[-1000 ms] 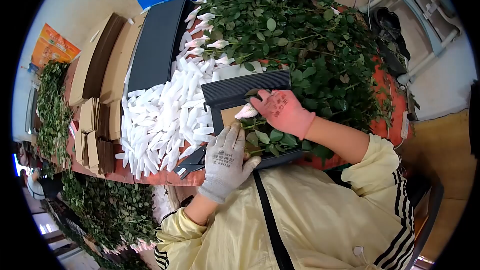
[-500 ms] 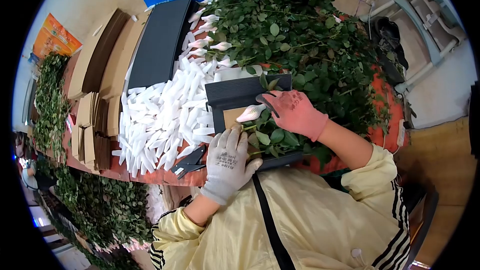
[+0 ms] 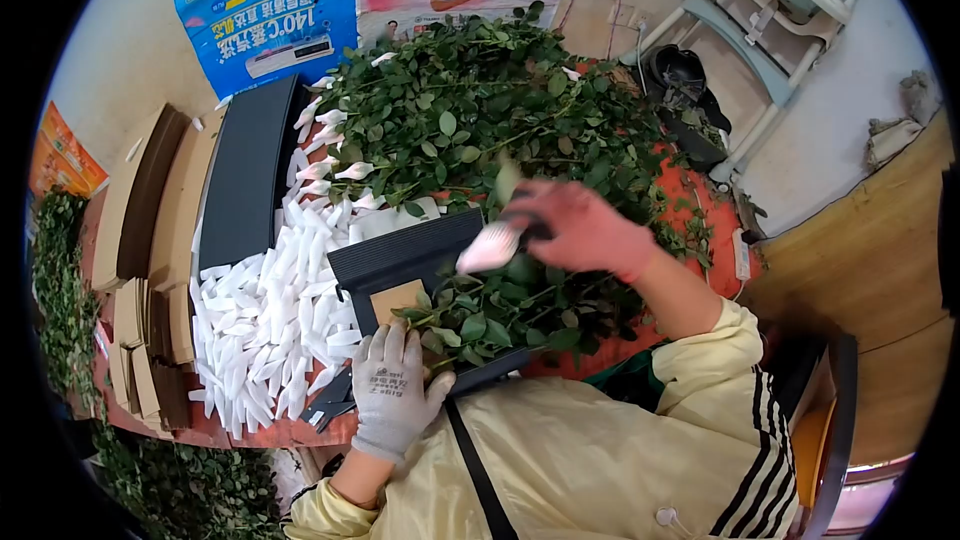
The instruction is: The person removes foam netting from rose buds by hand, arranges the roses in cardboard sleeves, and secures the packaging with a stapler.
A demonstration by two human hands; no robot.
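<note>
My right hand, in a pink glove with dark fingertips, is closed on a rose whose bud is wrapped in a white net sleeve. It is blurred and held above the black corrugated holder. My left hand, in a grey-white printed glove, lies with fingers stretched out and thumb apart at the holder's near left corner. Its fingertips touch the brown cardboard piece and leafy stems beside it. Several leafy rose stems lie across the holder, partly hiding it.
White foam net sleeves are heaped to the left. Beyond them stand stacked cardboard sheets and a dark board stack. A big rose pile covers the back of the red table. A folding chair leans at right.
The view has turned, shifting the scene left and down. My right hand has lifted the sleeved rose off the holder and drawn it right. My left hand stays by the holder's corner.
</note>
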